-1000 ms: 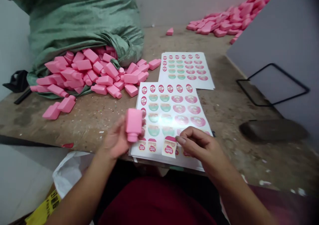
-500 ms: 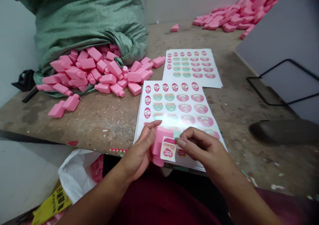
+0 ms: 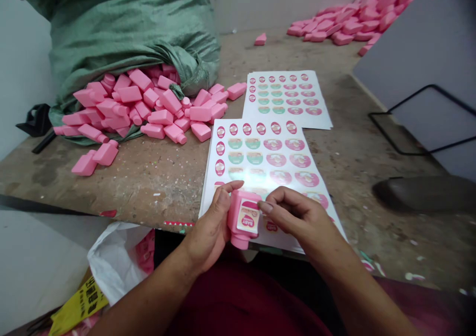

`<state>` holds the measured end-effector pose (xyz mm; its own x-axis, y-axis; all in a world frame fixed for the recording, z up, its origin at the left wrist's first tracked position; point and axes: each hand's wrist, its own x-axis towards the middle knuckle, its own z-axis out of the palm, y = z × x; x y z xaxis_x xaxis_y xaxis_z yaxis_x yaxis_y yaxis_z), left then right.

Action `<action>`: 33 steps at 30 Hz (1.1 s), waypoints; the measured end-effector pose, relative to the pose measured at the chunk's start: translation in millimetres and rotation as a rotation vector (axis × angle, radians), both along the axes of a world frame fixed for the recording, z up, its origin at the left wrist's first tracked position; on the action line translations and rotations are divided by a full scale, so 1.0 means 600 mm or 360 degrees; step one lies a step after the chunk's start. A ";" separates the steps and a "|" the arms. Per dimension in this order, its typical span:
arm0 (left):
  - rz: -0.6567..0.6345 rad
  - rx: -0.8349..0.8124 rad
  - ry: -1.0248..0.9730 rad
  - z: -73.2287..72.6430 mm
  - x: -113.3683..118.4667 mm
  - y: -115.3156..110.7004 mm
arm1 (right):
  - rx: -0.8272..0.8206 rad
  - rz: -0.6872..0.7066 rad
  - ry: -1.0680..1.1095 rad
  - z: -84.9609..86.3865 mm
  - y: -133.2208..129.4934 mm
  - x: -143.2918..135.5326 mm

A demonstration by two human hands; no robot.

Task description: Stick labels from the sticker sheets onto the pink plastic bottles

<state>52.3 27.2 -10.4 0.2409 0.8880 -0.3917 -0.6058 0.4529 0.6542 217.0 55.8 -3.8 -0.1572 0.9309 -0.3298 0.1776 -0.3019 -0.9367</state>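
A small pink plastic bottle [image 3: 234, 212] rests in my left hand [image 3: 210, 227], neck toward me, with the fingers wrapped round its side. On its broad face lies a white, pink and cream sticker [image 3: 248, 218] reading "BABY", close against the surface. My right hand [image 3: 293, 217] has its thumb and forefinger pinched at the sticker's upper right corner. Just under both hands, a sheet of stickers [image 3: 256, 152] with pink and green ovals lies on the table.
A second sticker sheet [image 3: 286, 120] lies farther back. Pink bottles [image 3: 159, 118] spill from a green sack [image 3: 137, 28] on the left; more bottles [image 3: 345, 26] are heaped at the back right. A grey panel [image 3: 420, 53] with a black wire frame [image 3: 401, 110] stands right.
The sticker, which stood partly off the bottle toward the right, now lies on the bottle's face. The bottle has turned slightly, and my right fingertips have moved a little left and up.
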 end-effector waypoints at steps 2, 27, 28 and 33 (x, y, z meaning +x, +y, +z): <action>-0.0012 0.0002 0.0017 0.000 0.001 0.000 | 0.0010 -0.0003 -0.0005 0.001 0.001 0.000; -0.0188 0.0011 0.0359 -0.001 -0.001 -0.018 | 0.0631 -0.0011 -0.0469 -0.018 -0.006 -0.014; -0.0222 -0.0003 0.0411 -0.002 -0.014 -0.022 | 0.0613 0.0001 -0.0446 -0.022 -0.004 -0.014; -0.0596 -0.0066 0.1036 0.018 -0.176 -0.078 | 0.0599 0.0106 -0.0414 -0.050 -0.002 0.015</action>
<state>-53.6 -19.8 0.6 0.2325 0.7735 -0.5896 0.0971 0.5847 0.8054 225.9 54.8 -33.5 -0.1774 0.9841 -0.0071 0.4289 0.0709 -0.9006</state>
